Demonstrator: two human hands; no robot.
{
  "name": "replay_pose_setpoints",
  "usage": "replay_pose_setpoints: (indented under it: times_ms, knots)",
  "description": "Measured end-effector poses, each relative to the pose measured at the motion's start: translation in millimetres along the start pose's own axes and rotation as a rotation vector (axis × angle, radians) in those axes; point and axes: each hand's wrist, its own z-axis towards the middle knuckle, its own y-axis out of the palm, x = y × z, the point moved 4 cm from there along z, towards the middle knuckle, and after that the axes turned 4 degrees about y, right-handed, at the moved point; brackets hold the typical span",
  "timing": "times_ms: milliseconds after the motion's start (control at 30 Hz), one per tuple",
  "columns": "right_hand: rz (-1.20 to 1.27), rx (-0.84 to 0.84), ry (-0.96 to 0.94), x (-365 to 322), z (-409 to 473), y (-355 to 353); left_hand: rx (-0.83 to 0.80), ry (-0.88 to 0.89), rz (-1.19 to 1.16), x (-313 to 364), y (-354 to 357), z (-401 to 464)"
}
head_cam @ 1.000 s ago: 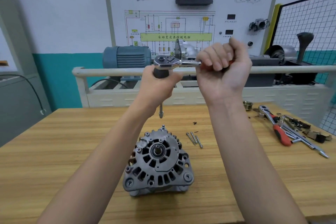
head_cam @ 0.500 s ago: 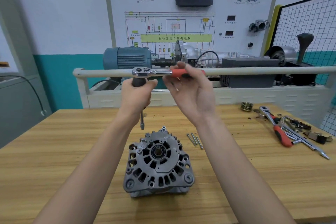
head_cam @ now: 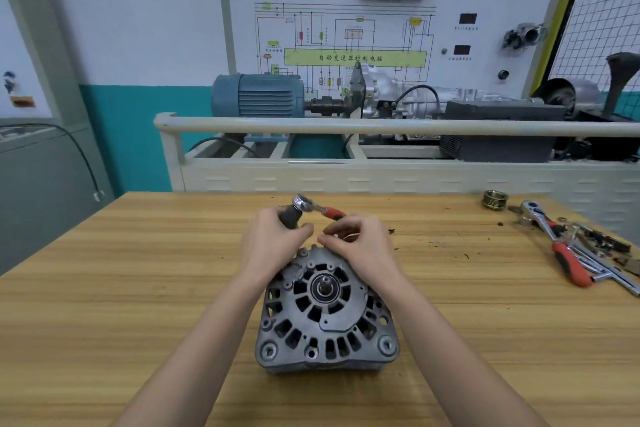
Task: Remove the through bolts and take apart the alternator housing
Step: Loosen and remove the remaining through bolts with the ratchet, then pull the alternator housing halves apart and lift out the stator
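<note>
The alternator (head_cam: 327, 314) stands on the table (head_cam: 104, 305) in the lower centre of the frame. Both hands are at its far edge. The left hand (head_cam: 273, 246) has its grip closed around the dark socket part under the head of the ratchet (head_cam: 304, 205). The right hand (head_cam: 360, 248) has curled fingers that pinch something small; what it is I cannot tell. More tools (head_cam: 571, 253) and a pulley (head_cam: 495, 199) lie at the right of the frame.
</note>
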Motion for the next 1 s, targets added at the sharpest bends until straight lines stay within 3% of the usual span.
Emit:
replay_pose_setpoints:
  times_ms: [133, 433, 633, 767, 933, 1000]
  knots:
    - [-0.139, 0.135, -0.067, 2, -5, -7, 0.004, -0.030, 0.078, -9, 8, -7]
    - [-0.180, 0.141, -0.321, -21, -9, -18, -0.074, -0.075, 0.113, -12, 13, -5]
    - [0.088, 0.342, -0.358, -45, -6, -62, -0.092, -0.107, 0.103, -15, 15, -5]
    - [0.201, 0.354, -0.133, -6, 9, -78, -0.103, -0.109, 0.043, -18, 15, -6]
    - [0.004, 0.327, 0.259, 98, 7, -60, -0.104, -0.132, -0.009, -20, 15, -7]
    - [-0.013, 0.326, 0.311, 123, 3, -48, -0.111, -0.145, -0.028, -21, 15, -6]
